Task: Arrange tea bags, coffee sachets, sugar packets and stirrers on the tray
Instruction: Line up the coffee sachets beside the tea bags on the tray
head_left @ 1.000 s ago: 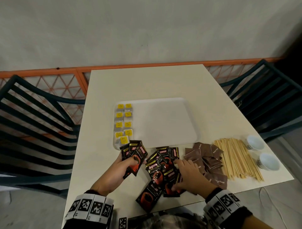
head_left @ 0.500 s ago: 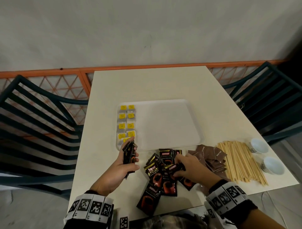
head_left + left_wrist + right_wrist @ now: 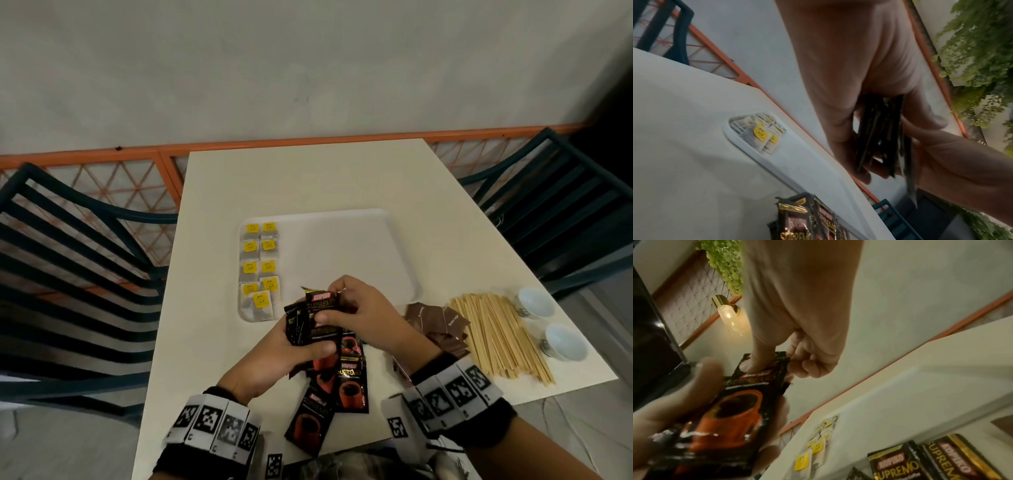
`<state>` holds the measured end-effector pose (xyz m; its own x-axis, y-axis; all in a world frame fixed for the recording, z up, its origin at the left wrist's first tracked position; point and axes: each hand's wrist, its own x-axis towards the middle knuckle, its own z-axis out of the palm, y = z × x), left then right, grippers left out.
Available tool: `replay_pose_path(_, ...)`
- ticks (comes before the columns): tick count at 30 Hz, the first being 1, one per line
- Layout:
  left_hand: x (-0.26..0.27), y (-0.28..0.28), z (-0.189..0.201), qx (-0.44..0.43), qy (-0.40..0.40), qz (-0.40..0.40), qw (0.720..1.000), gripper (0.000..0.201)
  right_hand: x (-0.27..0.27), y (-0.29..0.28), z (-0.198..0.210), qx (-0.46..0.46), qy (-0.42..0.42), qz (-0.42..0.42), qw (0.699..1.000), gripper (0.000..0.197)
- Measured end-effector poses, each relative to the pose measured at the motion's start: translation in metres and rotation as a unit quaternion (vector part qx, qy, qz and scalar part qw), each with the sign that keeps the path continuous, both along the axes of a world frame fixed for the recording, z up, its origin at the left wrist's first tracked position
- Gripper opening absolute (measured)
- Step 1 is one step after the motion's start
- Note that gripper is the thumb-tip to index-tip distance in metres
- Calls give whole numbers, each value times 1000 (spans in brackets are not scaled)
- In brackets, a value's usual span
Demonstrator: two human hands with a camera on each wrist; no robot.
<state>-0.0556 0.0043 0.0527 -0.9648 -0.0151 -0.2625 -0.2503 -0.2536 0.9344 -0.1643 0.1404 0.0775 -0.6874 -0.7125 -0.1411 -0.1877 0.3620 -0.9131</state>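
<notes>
A white tray (image 3: 346, 253) lies mid-table with yellow-tagged tea bags (image 3: 260, 263) in two columns along its left side. Just in front of the tray my left hand (image 3: 291, 346) grips a stack of black coffee sachets (image 3: 313, 320), seen edge-on in the left wrist view (image 3: 879, 138). My right hand (image 3: 352, 305) pinches the top end of the front sachet (image 3: 748, 395) on that stack. More coffee sachets (image 3: 339, 383) lie loose on the table below the hands. Brown sugar packets (image 3: 435, 322) and wooden stirrers (image 3: 496, 335) lie to the right.
Two small white cups (image 3: 548, 322) stand near the table's right edge beside the stirrers. Dark metal chairs (image 3: 75, 267) flank the table on both sides, and an orange railing (image 3: 137, 154) runs behind it. The tray's middle and right hold nothing.
My right hand picked a sachet from the loose pile and brought it up to the stack in my left hand. Both hands rose and met in front of the tray.
</notes>
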Motion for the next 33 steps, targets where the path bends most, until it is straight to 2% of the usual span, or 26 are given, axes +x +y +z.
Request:
replay_pose_path(2,-1,2,-1,-20,-5,6,1000,40,7,-4,-3,-2,0,-8,1000,29)
replay_pose_path(5,2,-1,-6,-26,-21,28,999,35,12,2,-3,-26,-12,-13,1000,28)
replay_pose_path(7,6,-6,-10,-20,-28,37,999,31,11,17,-8,-9,4,-16,1000,29)
replay_pose_path(10,11,-14,-14,-19,-30,42,998,21,9,57,-30,94,143,-1,985,29)
replay_pose_path(12,15,-18,-17,-22,-33,53,998,27,12,92,-49,164,256,19,952,27)
replay_pose_path(15,19,-20,-22,-25,-45,62,997,37,25,141,-73,238,346,16,907,25)
replay_pose_path(17,20,-19,-24,-30,-55,65,996,41,38,168,-83,260,356,-5,898,41)
replay_pose_path(20,18,-16,-28,-41,-69,83,993,45,48,195,-101,318,347,11,882,62)
replay_pose_path(23,13,-10,-30,-41,-82,101,991,37,39,206,-119,348,339,41,873,79)
replay_pose_path(26,7,-2,-28,-33,-89,115,989,27,23,205,-120,338,345,72,873,81)
replay_pose_path(30,-2,12,-22,-33,-90,136,986,35,7,203,-112,325,365,101,867,77)
replay_pose_path(33,-2,17,-19,-10,-88,163,983,45,-5,208,-105,282,390,127,867,66)
